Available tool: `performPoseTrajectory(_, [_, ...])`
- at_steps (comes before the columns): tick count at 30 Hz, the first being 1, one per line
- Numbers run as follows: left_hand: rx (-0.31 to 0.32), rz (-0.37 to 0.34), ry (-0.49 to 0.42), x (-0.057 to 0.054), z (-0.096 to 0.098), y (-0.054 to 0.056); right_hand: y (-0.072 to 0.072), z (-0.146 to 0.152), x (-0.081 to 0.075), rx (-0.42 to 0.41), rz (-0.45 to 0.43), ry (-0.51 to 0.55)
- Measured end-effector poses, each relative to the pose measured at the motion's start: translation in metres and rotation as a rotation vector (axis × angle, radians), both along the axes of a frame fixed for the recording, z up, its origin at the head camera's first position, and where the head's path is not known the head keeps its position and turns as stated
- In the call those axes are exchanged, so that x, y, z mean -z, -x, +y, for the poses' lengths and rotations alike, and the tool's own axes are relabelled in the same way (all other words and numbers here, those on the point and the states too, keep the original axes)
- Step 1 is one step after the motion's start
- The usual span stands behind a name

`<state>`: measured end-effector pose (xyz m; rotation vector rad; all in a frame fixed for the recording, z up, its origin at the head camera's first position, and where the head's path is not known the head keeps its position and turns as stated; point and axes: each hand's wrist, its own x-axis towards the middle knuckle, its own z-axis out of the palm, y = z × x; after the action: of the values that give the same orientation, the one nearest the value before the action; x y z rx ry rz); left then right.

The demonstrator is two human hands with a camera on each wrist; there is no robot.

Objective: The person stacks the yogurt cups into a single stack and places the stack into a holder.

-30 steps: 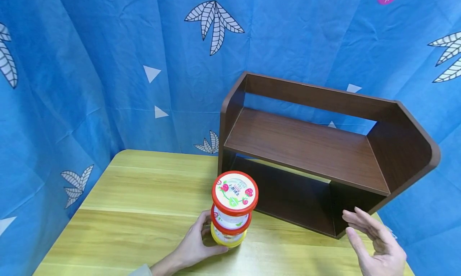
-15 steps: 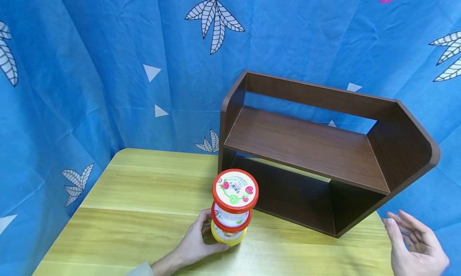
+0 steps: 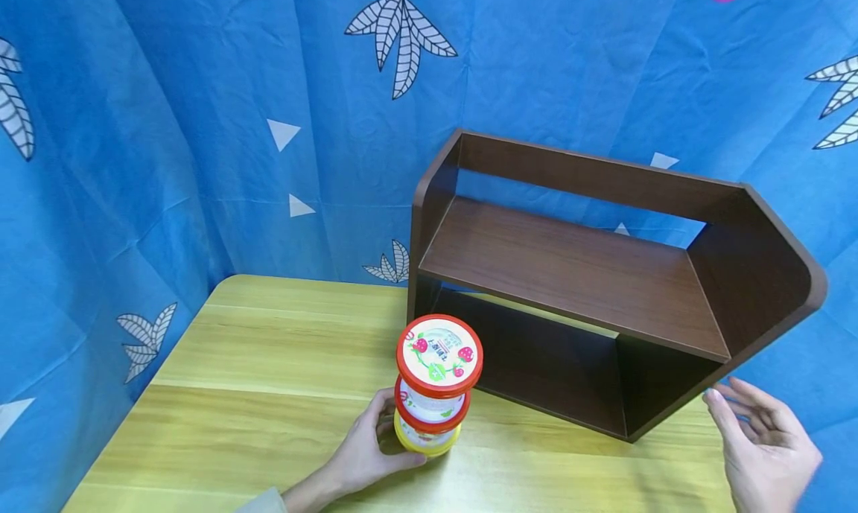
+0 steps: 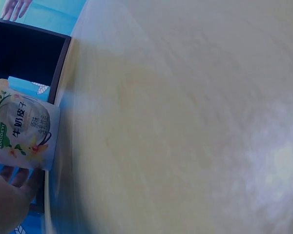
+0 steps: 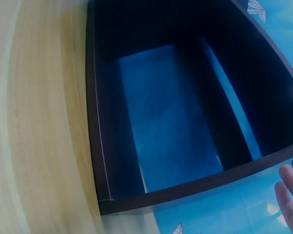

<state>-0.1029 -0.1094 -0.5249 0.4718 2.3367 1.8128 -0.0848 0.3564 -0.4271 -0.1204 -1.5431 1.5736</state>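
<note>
Three round tubs stand in a stack in the head view: a red-lidded tub (image 3: pixel 439 355) printed with strawberries on top, another red-lidded tub (image 3: pixel 432 411) in the middle, and a yellow-lidded tub (image 3: pixel 427 441) at the bottom. My left hand (image 3: pixel 358 446) grips the bottom tub from the left, thumb at its front. Flower prints and dark lettering show on a tub (image 4: pixel 27 129) in the left wrist view. My right hand (image 3: pixel 771 446) holds nothing, its fingers loosely bent beside the right side of a dark brown shelf unit (image 3: pixel 570 275). Fingers (image 5: pixel 288 195) show by the shelf's edge in the right wrist view.
The two-level shelf unit stands at an angle behind and right of the stack, on a light wooden table (image 3: pixel 268 349). A blue patterned curtain (image 3: pixel 302 88) hangs behind and along both sides.
My right hand has moved right, from before the shelf's lower right corner to outside its right panel, drifting slightly back left lately. My left hand and the stack keep their place.
</note>
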Motion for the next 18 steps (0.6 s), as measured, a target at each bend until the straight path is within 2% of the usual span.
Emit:
performPoseTrajectory(3, [0.002, 0.009, -0.007, 0.0004, -0.0005, 0.0004, 0.0029, -0.0001, 0.0023, -0.042, 0.053, 0.029])
performPoseTrajectory(5, [0.004, 0.005, -0.006, 0.0008, -0.0006, 0.0002, 0.0035, 0.0002, 0.0035, -0.046, 0.054, 0.032])
performPoseTrajectory(7, [0.006, 0.0, -0.009, 0.0011, -0.0006, 0.0, 0.0039, 0.0004, 0.0038, -0.026, 0.029, 0.01])
performPoseTrajectory(11, [0.008, -0.001, -0.014, 0.0015, -0.0006, 0.0, 0.0038, 0.0009, 0.0015, 0.058, -0.08, -0.071])
performPoseTrajectory(18, [0.014, 0.008, -0.024, 0.0019, -0.0007, 0.0005, 0.0061, 0.0054, 0.0005, 0.028, -0.089, -0.074])
